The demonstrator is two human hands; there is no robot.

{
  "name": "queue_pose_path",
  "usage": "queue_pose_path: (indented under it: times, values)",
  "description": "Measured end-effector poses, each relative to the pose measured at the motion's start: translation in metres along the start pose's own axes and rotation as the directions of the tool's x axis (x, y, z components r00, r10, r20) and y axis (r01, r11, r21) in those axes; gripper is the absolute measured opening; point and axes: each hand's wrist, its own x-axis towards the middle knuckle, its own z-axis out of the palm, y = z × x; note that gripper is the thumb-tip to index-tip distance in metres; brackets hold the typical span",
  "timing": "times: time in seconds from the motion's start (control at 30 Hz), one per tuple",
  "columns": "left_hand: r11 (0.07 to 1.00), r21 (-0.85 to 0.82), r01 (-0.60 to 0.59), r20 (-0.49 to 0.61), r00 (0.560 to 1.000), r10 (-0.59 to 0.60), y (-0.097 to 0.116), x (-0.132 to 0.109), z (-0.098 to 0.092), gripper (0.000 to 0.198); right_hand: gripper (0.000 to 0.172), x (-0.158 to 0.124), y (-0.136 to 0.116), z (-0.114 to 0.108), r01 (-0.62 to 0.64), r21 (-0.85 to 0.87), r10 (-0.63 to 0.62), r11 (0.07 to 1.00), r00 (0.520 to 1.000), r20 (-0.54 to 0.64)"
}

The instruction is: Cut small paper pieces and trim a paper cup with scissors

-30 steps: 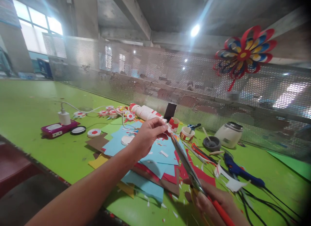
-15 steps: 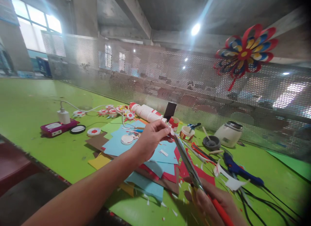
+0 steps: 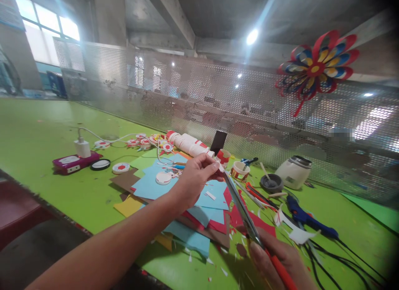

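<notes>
My left hand (image 3: 199,177) pinches a small white piece of paper (image 3: 221,167) between thumb and fingertips, above the stacked coloured paper. Long scissors (image 3: 241,209) with red handles are gripped in my right hand (image 3: 277,261) at the lower right. Their blades point up and away, with the tips at the white paper piece. The blades look nearly closed together. Under my left hand lie light blue sheets (image 3: 149,182), and a small white strip (image 3: 210,195) rests on them. A round white disc (image 3: 163,178) sits left of my wrist.
A blue glue gun (image 3: 311,221) with black cables lies at the right, near a white jar (image 3: 293,172) and a grey bowl (image 3: 271,183). White paper rolls (image 3: 190,144) lie behind. At left are a purple power strip (image 3: 75,162) and a round box (image 3: 120,168). Paper scraps litter the front.
Both hands stay almost in place. The scissors' tips remain at the white paper piece, and the view has shifted very slightly.
</notes>
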Motion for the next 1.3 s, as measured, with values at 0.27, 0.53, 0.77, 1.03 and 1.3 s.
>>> queue_pose_path:
  times: [0.27,0.53,0.77,1.03,1.3]
  values:
    - [1.000,-0.005,0.002,-0.004,1.000,-0.002,0.0005,-0.0013,0.0011,0.013,0.045,0.0002,0.0045,0.0012,0.030,-0.035,-0.030,0.999,1.000,0.005]
    - [1.000,-0.010,0.002,-0.012,1.000,-0.002,0.0001,-0.0017,0.0014,0.012,0.046,0.0015,-0.0015,0.0015,0.032,-0.038,-0.034,0.999,0.998,-0.055]
    - [1.000,-0.023,-0.001,-0.005,1.000,0.001,-0.0003,-0.0020,0.0017,0.013,0.046,-0.0003,-0.0021,0.0020,0.021,-0.043,-0.023,0.999,0.998,-0.059]
    - [0.999,-0.045,-0.009,-0.018,1.000,0.008,0.0025,-0.0042,0.0050,0.013,0.048,-0.0003,-0.0012,0.0028,0.028,-0.068,-0.032,0.997,0.998,-0.058]
    - [0.997,-0.070,-0.012,-0.025,1.000,0.010,0.0019,-0.0036,0.0053,0.014,0.050,-0.0010,0.0045,0.0078,0.026,-0.089,-0.034,0.996,0.995,-0.093]
